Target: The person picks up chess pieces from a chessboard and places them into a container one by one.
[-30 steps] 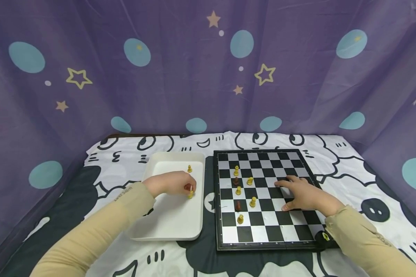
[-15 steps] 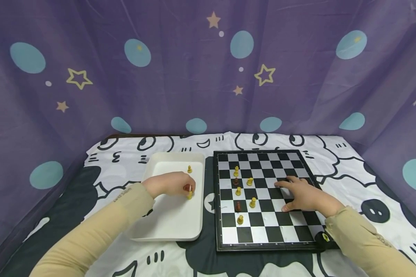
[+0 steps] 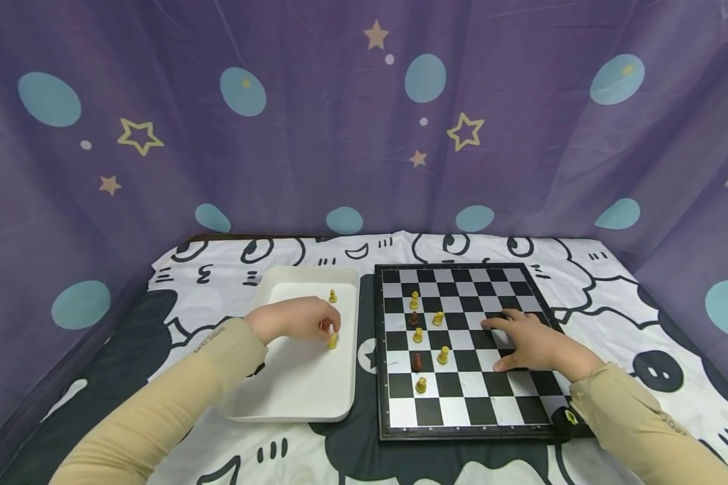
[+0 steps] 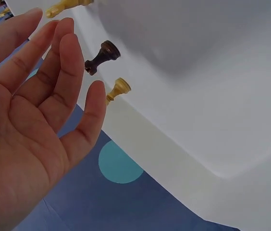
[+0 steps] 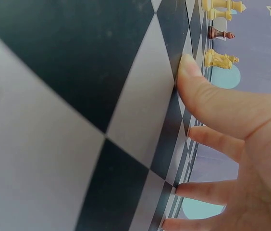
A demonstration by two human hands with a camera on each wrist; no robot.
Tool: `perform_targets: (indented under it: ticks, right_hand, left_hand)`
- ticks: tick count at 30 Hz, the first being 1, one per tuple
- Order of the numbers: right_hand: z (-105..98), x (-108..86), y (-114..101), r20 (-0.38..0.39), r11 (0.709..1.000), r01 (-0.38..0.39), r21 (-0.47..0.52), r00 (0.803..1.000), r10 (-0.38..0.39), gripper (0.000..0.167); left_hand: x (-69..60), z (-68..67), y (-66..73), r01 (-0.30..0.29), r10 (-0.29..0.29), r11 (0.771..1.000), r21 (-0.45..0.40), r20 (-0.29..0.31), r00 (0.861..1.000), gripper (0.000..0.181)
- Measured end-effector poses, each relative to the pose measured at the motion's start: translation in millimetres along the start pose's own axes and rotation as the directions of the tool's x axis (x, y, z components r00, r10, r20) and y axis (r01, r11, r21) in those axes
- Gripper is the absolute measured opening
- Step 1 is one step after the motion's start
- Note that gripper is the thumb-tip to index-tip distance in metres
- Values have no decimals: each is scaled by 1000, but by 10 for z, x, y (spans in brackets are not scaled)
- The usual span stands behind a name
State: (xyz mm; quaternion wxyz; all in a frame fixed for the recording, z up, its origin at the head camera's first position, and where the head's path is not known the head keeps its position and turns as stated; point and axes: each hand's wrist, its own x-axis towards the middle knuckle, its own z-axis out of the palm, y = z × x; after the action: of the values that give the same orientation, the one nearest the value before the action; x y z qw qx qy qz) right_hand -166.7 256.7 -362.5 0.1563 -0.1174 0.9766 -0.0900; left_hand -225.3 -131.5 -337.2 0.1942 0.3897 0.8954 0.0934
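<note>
"where is the yellow chess piece [image 3: 332, 342] by the left hand [image 3: 297, 318]?"
"just below its fingertips, long axis upright, near the right edge of the tray [image 3: 303, 380]. i cannot tell whether they pinch it."
"the right hand [image 3: 532, 343]?"
"farther off, fingers spread on the chessboard [image 3: 452, 409]."

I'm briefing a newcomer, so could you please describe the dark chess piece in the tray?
Find the white tray left of the chessboard. Inside, by the left hand, is a chess piece. It is dark brown, unlike the two yellow pieces on either side.
</note>
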Motion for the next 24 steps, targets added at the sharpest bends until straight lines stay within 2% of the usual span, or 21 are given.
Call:
perform_targets:
  ticks: [7, 11, 16, 24]
  right_hand:
    - [10, 1, 9, -2, 1000, 5, 0, 1000, -5, 81]
    - [13, 2, 12, 0, 1000, 0, 4, 1000, 0, 81]
    - [15, 2, 12, 3, 1000, -3, 7, 1000, 3, 82]
    - [8, -4, 5, 1, 1000, -3, 10, 1000, 3, 81]
  left_hand:
    - [3, -18, 32, 36, -36, 999, 0, -11, 999, 8]
    - [13, -29, 50, 32, -32, 999, 12, -30, 999, 11]
    - [47, -41, 75, 22, -19, 999, 39, -74, 997, 13]
    - [103, -83, 183, 58, -49, 997, 54, -151, 987, 13]
